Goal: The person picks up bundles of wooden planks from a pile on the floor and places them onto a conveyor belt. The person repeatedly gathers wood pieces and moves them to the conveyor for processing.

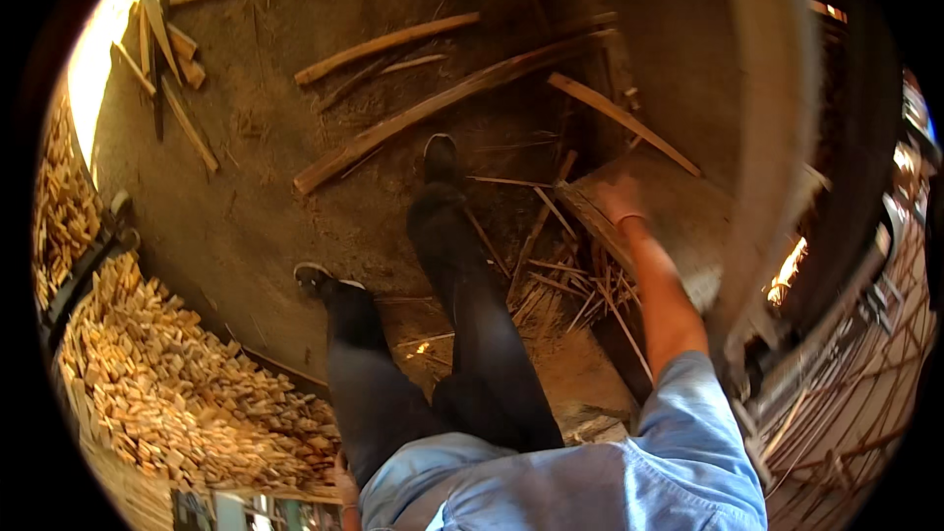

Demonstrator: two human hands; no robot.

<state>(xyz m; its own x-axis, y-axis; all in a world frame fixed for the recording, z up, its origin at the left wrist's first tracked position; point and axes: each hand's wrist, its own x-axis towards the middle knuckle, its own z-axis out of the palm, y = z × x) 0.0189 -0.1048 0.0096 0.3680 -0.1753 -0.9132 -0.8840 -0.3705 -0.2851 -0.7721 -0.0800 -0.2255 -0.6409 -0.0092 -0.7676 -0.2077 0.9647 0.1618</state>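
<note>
My right arm is stretched forward, and my right hand (619, 199) is over the corner of a flat brownish surface with a wooden edge (595, 221). Its fingers are blurred, so I cannot tell whether it touches the surface or holds anything. Just beyond it, a narrow wooden strip (624, 123) lies at a slant. Thin wood slivers (580, 280) are heaped below the wooden edge. Low beside my left hip, only a small part of my left hand (345, 484) shows; its fingers are hidden.
Long wooden pieces (413, 128) lie on the dirt floor (256, 206) ahead of my feet. More sticks (162, 39) lie at the far left. A large heap of small cut wood pieces (187, 383) fills the left side. A thick post (772, 138) rises close on my right.
</note>
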